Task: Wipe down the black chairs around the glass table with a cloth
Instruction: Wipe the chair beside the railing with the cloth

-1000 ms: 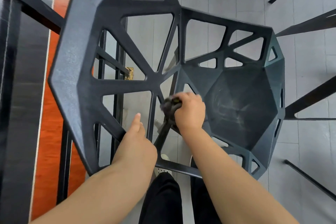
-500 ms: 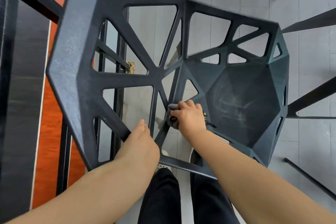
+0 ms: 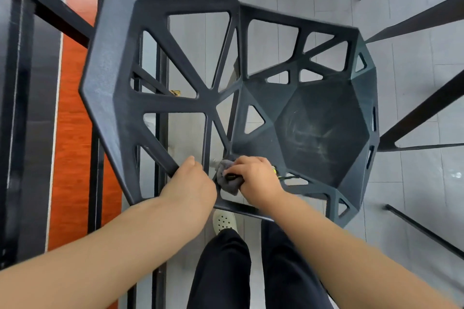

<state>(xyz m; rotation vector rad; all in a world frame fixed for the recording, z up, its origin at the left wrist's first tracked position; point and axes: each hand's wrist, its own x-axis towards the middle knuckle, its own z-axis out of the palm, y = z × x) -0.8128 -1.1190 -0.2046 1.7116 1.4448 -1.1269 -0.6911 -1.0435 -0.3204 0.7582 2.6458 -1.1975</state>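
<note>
A black chair (image 3: 120,63) with triangular cut-outs fills the head view, its backrest on the left and its scuffed seat (image 3: 324,130) on the right. My right hand (image 3: 256,178) grips a bunched grey cloth (image 3: 227,178) against a strut at the base of the backrest, near the seat's near corner. My left hand (image 3: 190,183) holds a lower backrest strut just left of the cloth, fingers wrapped under the bar and mostly hidden.
Black metal rails (image 3: 160,148) run behind the backrest, beside an orange-red panel (image 3: 72,113). Dark table or chair legs (image 3: 421,110) cross the grey tiled floor on the right. My dark trousers and one pale shoe (image 3: 224,221) are directly below the chair.
My right hand has slid the cloth down the strut toward me, now close to my left hand. The left hand kept its hold on the backrest strut.
</note>
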